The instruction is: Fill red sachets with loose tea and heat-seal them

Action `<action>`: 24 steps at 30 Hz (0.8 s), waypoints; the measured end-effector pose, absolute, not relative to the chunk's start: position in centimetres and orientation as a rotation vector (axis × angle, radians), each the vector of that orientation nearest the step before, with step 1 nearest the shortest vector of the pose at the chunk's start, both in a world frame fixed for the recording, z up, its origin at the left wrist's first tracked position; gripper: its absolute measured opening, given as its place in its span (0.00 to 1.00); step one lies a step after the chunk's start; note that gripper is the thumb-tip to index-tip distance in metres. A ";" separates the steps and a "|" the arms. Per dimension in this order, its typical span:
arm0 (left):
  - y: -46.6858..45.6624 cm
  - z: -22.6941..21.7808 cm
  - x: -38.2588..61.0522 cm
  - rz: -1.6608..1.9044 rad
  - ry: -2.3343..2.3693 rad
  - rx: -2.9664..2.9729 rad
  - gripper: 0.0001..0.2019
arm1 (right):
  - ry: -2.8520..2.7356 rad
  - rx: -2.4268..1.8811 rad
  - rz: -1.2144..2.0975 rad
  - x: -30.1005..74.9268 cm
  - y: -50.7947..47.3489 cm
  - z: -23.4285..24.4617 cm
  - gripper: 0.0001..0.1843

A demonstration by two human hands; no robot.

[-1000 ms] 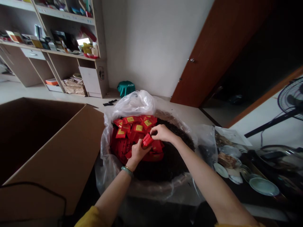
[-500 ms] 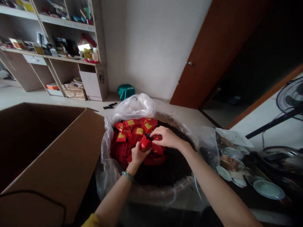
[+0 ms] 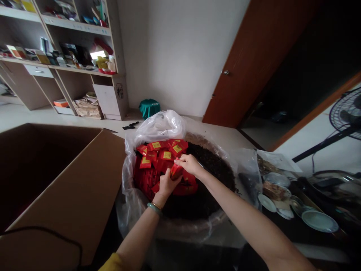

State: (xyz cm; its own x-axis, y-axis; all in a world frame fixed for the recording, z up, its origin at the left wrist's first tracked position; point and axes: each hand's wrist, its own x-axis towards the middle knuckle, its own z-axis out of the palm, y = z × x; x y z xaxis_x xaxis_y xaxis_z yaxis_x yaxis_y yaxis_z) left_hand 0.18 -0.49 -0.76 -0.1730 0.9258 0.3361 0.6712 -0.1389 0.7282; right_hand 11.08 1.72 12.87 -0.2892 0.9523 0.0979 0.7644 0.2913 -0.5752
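A round basket lined with clear plastic (image 3: 132, 203) holds dark loose leaves (image 3: 214, 169) and a heap of small red packets with yellow labels (image 3: 158, 150). Over the heap, my left hand (image 3: 166, 183) is closed round one red packet (image 3: 176, 171) from below. My right hand (image 3: 188, 163) pinches the top of that same packet. A green bangle sits on my left wrist.
A large open cardboard box (image 3: 70, 180) stands to the left. White dishes (image 3: 318, 221) and dark ware lie on the right. Shelves (image 3: 64, 67) line the back left wall, a brown door (image 3: 254, 64) stands at the back, and a fan (image 3: 345, 116) is at far right.
Both hands stay on the red packet; the right hand's fingers shifted slightly left onto its top. The view has tilted a little.
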 end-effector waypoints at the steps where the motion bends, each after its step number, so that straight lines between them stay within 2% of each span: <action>1: -0.5 -0.7 0.2 1.216 1.813 1.802 0.17 | -2.134 -1.551 0.598 11.0 1.7 13.0 0.20; 6: -0.5 -0.6 0.0 1.304 1.704 1.722 0.20 | -2.393 -1.638 0.477 10.5 0.6 14.5 0.21; 11: -0.5 -0.2 -0.2 1.418 1.523 1.617 0.17 | -2.843 -1.443 0.591 10.7 0.2 16.4 0.23; 15: -0.8 0.5 0.0 1.416 1.484 1.604 0.16 | -2.876 -1.473 0.595 11.1 0.9 17.2 0.24; 20: -0.9 0.7 -0.2 1.410 1.476 1.572 0.19 | -2.876 -1.310 0.617 11.6 2.0 17.1 0.14; 24: -0.9 0.4 -0.3 1.401 1.457 1.573 0.23 | -2.876 -1.188 0.817 12.3 2.4 17.3 0.15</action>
State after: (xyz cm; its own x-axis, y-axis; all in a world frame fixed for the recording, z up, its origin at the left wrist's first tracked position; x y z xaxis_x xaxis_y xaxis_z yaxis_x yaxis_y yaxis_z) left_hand -0.35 -0.86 0.42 -0.1439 0.9415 0.3049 0.3416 -0.2419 0.9082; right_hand 12.31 2.42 17.29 -0.7250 0.6400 -0.2546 0.6782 0.5988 -0.4260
